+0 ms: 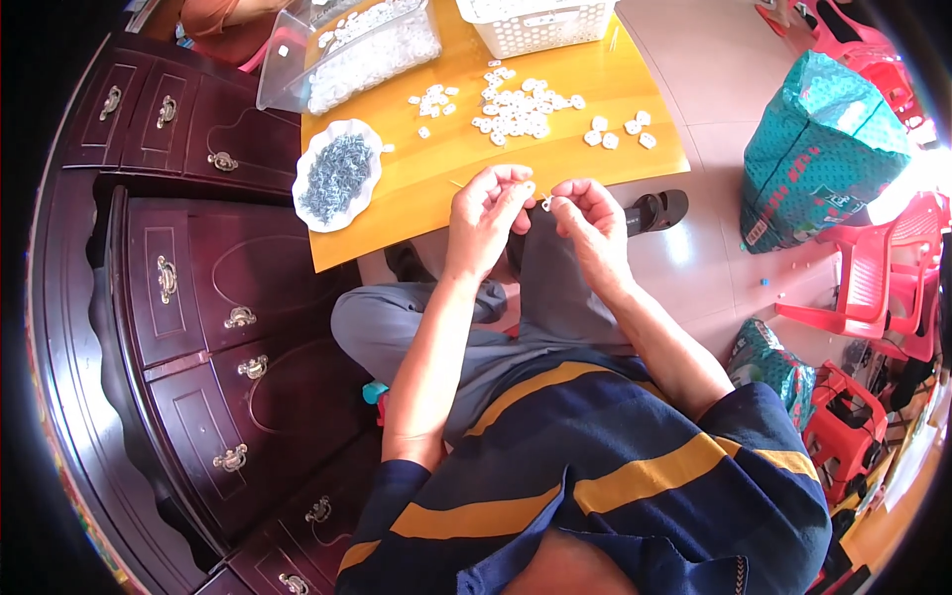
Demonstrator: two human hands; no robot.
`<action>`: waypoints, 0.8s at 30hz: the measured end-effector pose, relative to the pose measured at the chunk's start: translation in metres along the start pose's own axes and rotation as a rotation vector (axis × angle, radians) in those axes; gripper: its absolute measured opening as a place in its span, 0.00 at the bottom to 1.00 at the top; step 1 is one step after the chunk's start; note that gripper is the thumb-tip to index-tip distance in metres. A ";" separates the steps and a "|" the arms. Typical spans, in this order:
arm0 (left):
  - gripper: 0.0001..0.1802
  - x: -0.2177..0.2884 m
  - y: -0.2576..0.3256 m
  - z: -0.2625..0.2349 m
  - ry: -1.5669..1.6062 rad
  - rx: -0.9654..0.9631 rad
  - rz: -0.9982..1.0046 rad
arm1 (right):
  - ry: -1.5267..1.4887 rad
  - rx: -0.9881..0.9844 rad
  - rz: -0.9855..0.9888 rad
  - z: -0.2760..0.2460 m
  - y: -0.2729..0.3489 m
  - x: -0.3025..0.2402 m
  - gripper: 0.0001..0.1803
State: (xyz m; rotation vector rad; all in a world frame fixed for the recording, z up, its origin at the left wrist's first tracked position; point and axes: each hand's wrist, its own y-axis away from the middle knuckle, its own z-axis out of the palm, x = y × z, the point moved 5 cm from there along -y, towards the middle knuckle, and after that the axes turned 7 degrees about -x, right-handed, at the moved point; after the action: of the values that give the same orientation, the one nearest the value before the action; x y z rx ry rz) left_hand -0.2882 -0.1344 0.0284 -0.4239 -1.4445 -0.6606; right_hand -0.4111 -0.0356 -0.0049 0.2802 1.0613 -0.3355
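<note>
Above my lap, just off the table's front edge, both my hands are raised close together. My left hand (pixel 486 218) is closed in a pinch, and what its fingertips hold is too small to make out. My right hand (pixel 595 228) pinches a small white plastic piece (pixel 546 203) between thumb and forefinger. Beyond them, a pile of small white plastic pieces (pixel 521 109) with holes lies on the wooden table (pixel 436 188). Smaller groups lie on either side of it. To the left, a white scalloped dish (pixel 300 188) holds many tiny dark grey metal parts (pixel 339 178).
A clear plastic bin (pixel 283 84) of white pieces and a white perforated basket (pixel 540 35) stand at the back. Dark wooden drawers (pixel 238 258) line the left. On the right are a teal bag (pixel 818 149) and red plastic chairs (pixel 863 288). Another person's arm (pixel 243 12) shows at the upper left.
</note>
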 end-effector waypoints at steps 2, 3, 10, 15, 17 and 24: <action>0.10 0.001 0.002 0.000 -0.060 -0.032 -0.001 | 0.015 -0.007 0.011 0.001 0.001 0.000 0.05; 0.10 0.002 0.003 -0.001 -0.060 -0.030 -0.001 | 0.031 -0.011 0.021 0.002 0.001 0.001 0.05; 0.11 0.001 0.006 -0.002 -0.080 -0.063 0.029 | 0.034 -0.032 0.052 0.002 0.001 0.004 0.05; 0.11 0.002 0.008 -0.002 -0.143 -0.077 0.092 | 0.021 -0.048 0.056 0.004 0.001 0.005 0.05; 0.11 0.003 0.009 -0.001 -0.169 -0.087 0.069 | 0.020 -0.051 0.051 0.005 0.002 0.005 0.05; 0.11 0.003 0.009 -0.002 -0.198 -0.064 0.087 | 0.031 -0.055 0.051 0.006 0.001 0.005 0.05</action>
State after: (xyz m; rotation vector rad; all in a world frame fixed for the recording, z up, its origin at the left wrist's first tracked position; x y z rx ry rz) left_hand -0.2809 -0.1289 0.0320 -0.6130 -1.5854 -0.6096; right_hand -0.4036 -0.0372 -0.0069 0.2632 1.0901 -0.2564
